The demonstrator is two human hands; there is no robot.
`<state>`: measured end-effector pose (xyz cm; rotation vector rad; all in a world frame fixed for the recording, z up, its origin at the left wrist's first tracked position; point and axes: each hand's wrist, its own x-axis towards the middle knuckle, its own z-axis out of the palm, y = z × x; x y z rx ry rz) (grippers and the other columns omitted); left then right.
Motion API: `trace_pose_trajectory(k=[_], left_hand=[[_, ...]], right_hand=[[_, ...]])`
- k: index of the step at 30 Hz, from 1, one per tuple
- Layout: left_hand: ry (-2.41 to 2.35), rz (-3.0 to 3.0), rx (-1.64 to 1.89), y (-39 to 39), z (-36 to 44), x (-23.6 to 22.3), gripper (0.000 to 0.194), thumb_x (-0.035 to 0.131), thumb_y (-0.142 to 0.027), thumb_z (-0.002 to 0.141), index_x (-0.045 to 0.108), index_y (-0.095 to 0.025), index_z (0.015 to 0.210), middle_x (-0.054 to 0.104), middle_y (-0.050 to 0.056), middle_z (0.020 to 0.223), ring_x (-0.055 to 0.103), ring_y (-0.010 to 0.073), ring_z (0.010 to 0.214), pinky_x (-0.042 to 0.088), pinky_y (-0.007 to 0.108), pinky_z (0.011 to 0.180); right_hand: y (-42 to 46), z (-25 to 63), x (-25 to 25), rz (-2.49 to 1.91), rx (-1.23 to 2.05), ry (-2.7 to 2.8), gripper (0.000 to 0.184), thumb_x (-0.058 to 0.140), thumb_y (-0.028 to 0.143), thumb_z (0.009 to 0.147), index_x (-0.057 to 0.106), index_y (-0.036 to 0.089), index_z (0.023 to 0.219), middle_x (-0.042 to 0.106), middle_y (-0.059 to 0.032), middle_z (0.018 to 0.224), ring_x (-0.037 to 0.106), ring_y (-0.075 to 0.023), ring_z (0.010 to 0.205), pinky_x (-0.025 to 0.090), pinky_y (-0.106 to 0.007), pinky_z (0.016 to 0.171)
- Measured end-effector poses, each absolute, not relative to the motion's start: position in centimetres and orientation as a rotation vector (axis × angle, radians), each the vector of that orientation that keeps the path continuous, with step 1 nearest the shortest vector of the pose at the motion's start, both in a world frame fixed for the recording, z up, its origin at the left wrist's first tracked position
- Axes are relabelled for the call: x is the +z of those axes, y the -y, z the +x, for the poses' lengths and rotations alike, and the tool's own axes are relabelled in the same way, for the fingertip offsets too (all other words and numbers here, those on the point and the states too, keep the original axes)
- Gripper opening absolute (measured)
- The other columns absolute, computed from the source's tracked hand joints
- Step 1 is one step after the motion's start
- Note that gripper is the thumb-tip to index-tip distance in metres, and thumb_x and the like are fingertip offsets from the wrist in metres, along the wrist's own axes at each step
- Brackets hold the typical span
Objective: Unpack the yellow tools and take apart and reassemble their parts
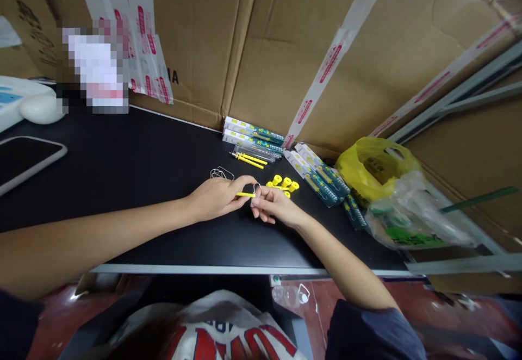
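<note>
My left hand [218,197] pinches a thin yellow stick [244,194] over the black table [134,169]. My right hand [273,205] meets it, fingers closed on a small metal wire loop [256,188] at the stick's tip. Just behind the hands lie a few yellow caps [285,182] and loose wire clips [221,173]. Further back rest more yellow sticks [249,159] on clear sleeves.
Packaged boxes [253,135] lie against the cardboard wall, more of them [320,178] to the right. A yellow bag [375,167] and a clear bag [411,213] sit at the right edge. A phone [24,159] and a white device [28,101] are on the left.
</note>
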<state>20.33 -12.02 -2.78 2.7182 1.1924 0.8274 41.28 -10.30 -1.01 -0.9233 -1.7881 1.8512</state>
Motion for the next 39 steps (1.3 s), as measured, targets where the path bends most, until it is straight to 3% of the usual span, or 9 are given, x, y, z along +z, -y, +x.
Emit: trace_pose_trajectory(k=[5,13,20,26,31,39], left_hand=[[-1.197,2.743,0.658,12.45,20.67,-2.34,0.046,0.042,-0.031,0.093,0.037,-0.019,0.137,0.073,0.004,0.09,0.07,0.0206,0.072,0.048,0.026,0.059],[-1.216,2.763,0.653,11.9,20.57,-2.75,0.026,0.039,-0.027,0.095,0.052,-0.02,0.116,0.072,0.003,0.09,0.07,0.0179,0.072,0.047,0.024,0.059],[-1.107,2.864,0.714,11.77,20.38,-2.9,0.019,0.039,-0.024,0.095,0.054,-0.019,0.106,0.071,0.001,0.087,0.069,0.0163,0.071,0.045,0.023,0.057],[-1.153,2.889,0.707,11.85,20.46,-3.12,0.026,0.04,-0.028,0.095,0.052,-0.018,0.116,0.072,0.002,0.086,0.07,0.0176,0.07,0.046,0.024,0.057],[-1.32,2.807,0.634,12.39,20.76,-2.54,0.046,0.043,-0.031,0.094,0.037,-0.017,0.137,0.073,0.004,0.085,0.07,0.0199,0.072,0.049,0.026,0.061],[-1.302,2.777,0.538,12.65,20.94,-2.39,0.045,0.042,-0.029,0.093,0.038,-0.02,0.137,0.072,0.005,0.101,0.071,0.02,0.084,0.052,0.026,0.064]], right_hand=[[10.3,41.25,-1.48,-0.855,2.084,1.708,0.029,0.065,0.04,0.082,0.053,0.014,0.078,0.063,0.0033,0.06,0.045,-0.0027,0.035,0.027,-0.011,0.027],[10.27,41.23,-1.29,-0.962,2.046,1.794,0.033,0.062,0.042,0.084,0.051,0.014,0.071,0.062,0.0027,0.057,0.041,-0.002,0.032,0.024,-0.011,0.025],[10.62,40.87,-1.32,-0.964,2.016,1.813,0.037,0.052,0.048,0.089,0.059,0.012,0.087,0.061,0.0029,0.055,0.042,-0.0029,0.031,0.027,-0.012,0.025],[10.34,40.8,-1.65,-0.94,2.124,1.628,0.033,0.061,0.045,0.084,0.054,0.014,0.075,0.06,0.0042,0.053,0.039,-0.0026,0.028,0.022,-0.011,0.023],[10.67,40.53,-1.63,-0.925,2.111,1.606,0.033,0.065,0.045,0.081,0.054,0.014,0.074,0.058,0.005,0.051,0.044,-0.0035,0.031,0.028,-0.011,0.025],[10.74,40.63,-2.03,-0.905,2.088,1.633,0.031,0.065,0.043,0.081,0.056,0.013,0.077,0.058,0.0053,0.051,0.048,-0.0045,0.034,0.035,-0.011,0.027]])
